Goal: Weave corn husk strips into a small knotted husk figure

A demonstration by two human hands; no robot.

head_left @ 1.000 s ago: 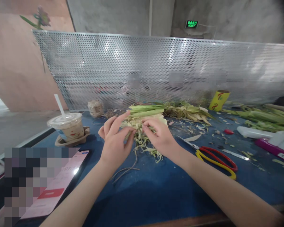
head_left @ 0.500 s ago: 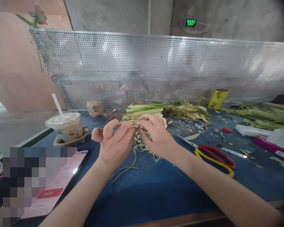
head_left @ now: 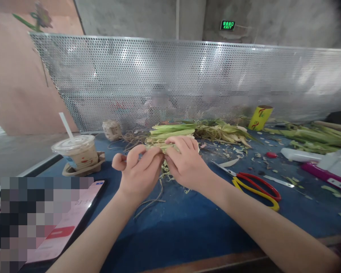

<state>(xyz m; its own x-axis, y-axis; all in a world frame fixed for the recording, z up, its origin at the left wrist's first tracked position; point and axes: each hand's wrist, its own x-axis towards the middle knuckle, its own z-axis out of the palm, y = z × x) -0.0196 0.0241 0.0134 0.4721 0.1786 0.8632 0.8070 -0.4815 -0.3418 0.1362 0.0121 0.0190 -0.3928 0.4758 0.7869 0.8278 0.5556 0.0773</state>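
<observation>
At the middle of the table my left hand (head_left: pixel 139 172) and my right hand (head_left: pixel 189 163) meet fingertip to fingertip. Both are closed in a pinch on a small corn husk bundle, mostly hidden by the fingers. Curled, shredded husk strips (head_left: pixel 165 169) show below the fingertips. A thin brown cord (head_left: pixel 150 201) trails from under the hands onto the blue tabletop. Just beyond them lies a stack of pale green corn husks (head_left: pixel 172 131). To the right of my right hand, scissors (head_left: pixel 257 187) with red and yellow handles lie with their blades slightly apart.
On the left are a lidded drink cup (head_left: pixel 78 153) in a cardboard holder and a phone (head_left: pixel 74 223). A ball of twine (head_left: pixel 112 130), dry husks (head_left: pixel 224 132) and a yellow roll (head_left: pixel 260 118) line the perforated metal screen (head_left: pixel 125 76). A white-and-purple tool (head_left: pixel 325 172) lies right.
The fingertips have drawn closer together over the husk bundle, hiding more of it. The right fingers have shifted slightly. The whole view has moved a little; the table items lie as before.
</observation>
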